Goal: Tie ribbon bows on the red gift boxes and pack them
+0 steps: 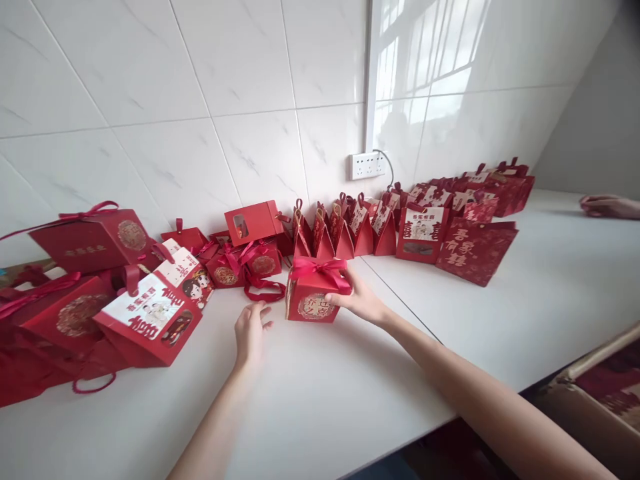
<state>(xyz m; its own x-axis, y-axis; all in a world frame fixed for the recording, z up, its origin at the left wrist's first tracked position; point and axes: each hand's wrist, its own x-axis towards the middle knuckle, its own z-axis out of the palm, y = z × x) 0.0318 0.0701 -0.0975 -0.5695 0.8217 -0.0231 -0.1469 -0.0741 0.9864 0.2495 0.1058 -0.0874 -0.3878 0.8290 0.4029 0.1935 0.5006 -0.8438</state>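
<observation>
A red gift box (314, 307) with gold lettering and a pink ribbon bow (320, 268) on top stands upright on the white countertop (310, 400). My right hand (361, 301) grips its right side, thumb across the front face and fingers behind. To the left of the box, a short gap away, my left hand (251, 333) is above the counter with loosely bent fingers apart and nothing in them. A red ribbon loop (265, 293) lies just beyond it, by smaller boxes with bows (227, 273).
Piled red boxes (75, 313) fill the left side. A row of triangular red boxes (341, 233) lines the wall and continues right to red bags (477, 250). A socket strip (367, 166) is on the wall. Another person's hand (607, 205) rests far right; a cardboard carton (600, 387) stands lower right.
</observation>
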